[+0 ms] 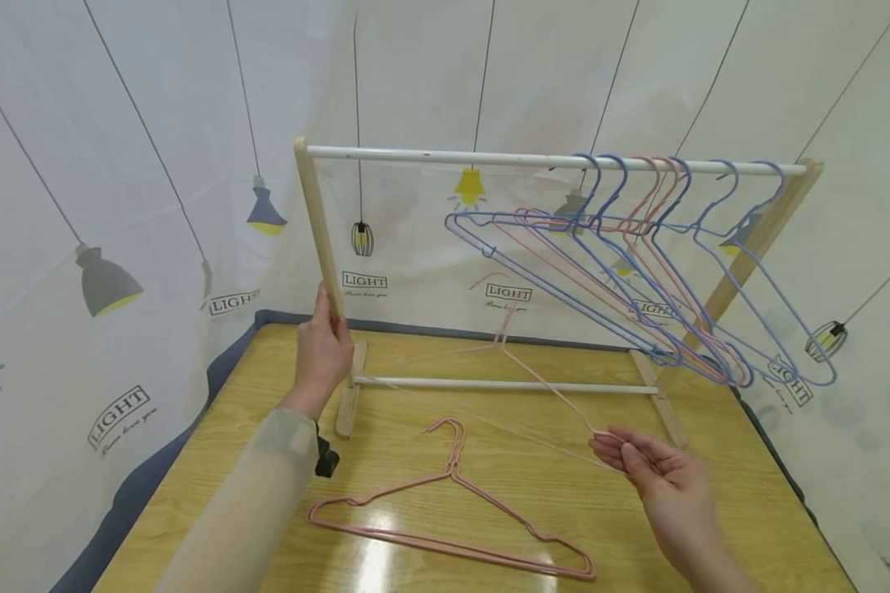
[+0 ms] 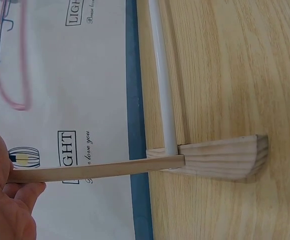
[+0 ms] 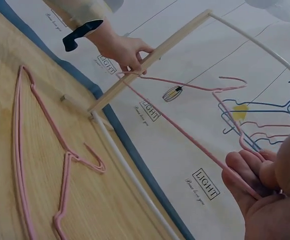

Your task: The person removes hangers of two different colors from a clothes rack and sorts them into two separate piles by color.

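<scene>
My left hand (image 1: pixel 322 358) grips the left wooden post (image 1: pixel 316 222) of a small clothes rack, fingers around its lower half. In the right wrist view my right hand (image 3: pixel 272 192) holds a pink hanger (image 3: pixel 179 132) by one end, its hook pointing away over the rack's lower bar. In the head view that hanger is blurred and pale. On the table in front lie pink hangers (image 1: pixel 452 473), stacked closely together. Several blue hangers (image 1: pixel 556 309) and some pink ones hang from the right part of the white top rail (image 1: pixel 430 156).
The rack's lower white bar (image 1: pixel 504 385) joins two wooden feet (image 2: pixel 219 157) on the wood-grain table (image 1: pixel 230 461). Behind the table hangs a pale sheet (image 1: pixel 415 74) printed with lamps. Blue edging (image 2: pixel 137 120) runs along the table's back.
</scene>
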Tool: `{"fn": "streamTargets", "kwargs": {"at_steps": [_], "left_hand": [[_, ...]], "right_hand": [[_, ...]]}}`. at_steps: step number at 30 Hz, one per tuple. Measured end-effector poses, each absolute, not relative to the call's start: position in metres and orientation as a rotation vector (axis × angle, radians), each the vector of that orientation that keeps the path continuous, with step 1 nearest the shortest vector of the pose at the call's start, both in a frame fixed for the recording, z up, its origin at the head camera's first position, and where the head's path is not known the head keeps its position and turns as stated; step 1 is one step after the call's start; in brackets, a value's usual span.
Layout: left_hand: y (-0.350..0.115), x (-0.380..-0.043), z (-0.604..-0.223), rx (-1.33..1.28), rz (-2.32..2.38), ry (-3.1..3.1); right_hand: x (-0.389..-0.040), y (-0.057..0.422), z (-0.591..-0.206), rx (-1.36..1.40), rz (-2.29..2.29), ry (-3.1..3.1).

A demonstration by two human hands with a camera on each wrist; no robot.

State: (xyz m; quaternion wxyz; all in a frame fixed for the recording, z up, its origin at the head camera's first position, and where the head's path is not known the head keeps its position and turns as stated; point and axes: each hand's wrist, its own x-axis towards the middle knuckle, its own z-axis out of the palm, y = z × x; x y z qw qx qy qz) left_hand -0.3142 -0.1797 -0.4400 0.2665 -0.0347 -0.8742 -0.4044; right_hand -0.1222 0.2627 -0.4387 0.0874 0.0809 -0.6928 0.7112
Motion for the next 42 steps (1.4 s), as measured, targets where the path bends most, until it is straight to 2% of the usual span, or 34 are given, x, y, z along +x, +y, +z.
{"fn": "streamTargets", "kwargs": {"at_steps": [7,19,25,28,33,42], "left_hand": [[-0.181,-0.314,-0.442,-0.092,-1.093,-2.364],[-0.181,-0.318,-0.443,-0.114,-1.101,-2.352],[-0.181,-0.318,-0.444,-0.105,-1.082,-2.35],[-0.181,-0.318,-0.444,-0.103,-1.074,-2.346],[-0.182,-0.318,-0.445,-0.107,-1.068,-2.347],[-0.182,-0.318,-0.445,-0.097,-1.073,-2.352]], "right_hand": [[-0.111,0.264,-0.456,0.136,2.256,-2.301],[-0.104,0.274,-0.485,0.333,2.611,-2.276],[-0.102,0.272,-0.494,0.267,2.686,-2.303],[-0.101,0.271,-0.496,0.285,2.551,-2.444],[-0.1,0.267,-0.495,0.389,2.081,-2.732],[-0.101,0.261,-0.478,0.278,1.875,-2.689]]}}
